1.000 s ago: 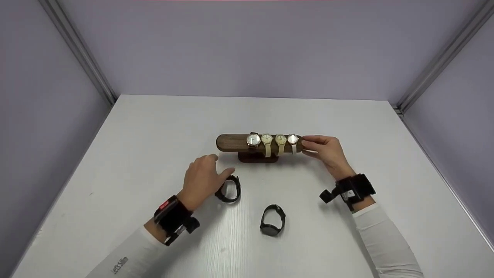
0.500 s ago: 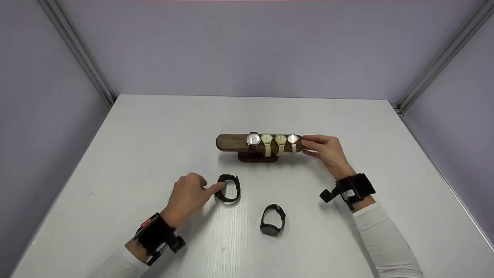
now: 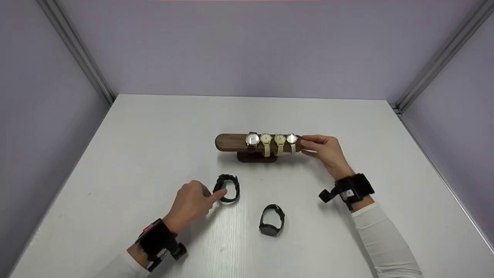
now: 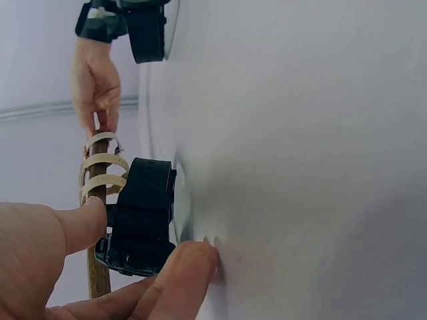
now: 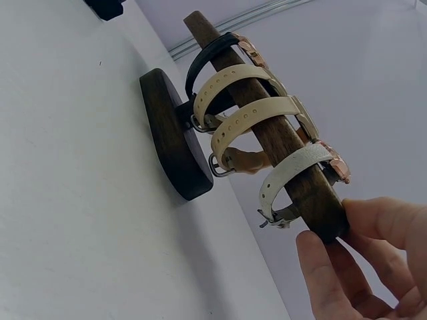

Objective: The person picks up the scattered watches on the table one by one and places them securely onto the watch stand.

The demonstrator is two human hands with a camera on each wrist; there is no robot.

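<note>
- Left hand [image 3: 190,202] — thumb and forefinger pinch the black wristwatch [image 3: 227,188] lying mid-table [image 3: 146,131].
- Second black watch [image 3: 271,220] lies nearer the front edge.
- Wooden watch stand [image 3: 231,142] carries four watches.
- Right hand [image 3: 326,150] — fingers hold the stand's right end.

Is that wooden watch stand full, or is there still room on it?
Not full. The wooden watch stand carries four watches bunched toward its right end, while its left stretch is bare wood.
</note>
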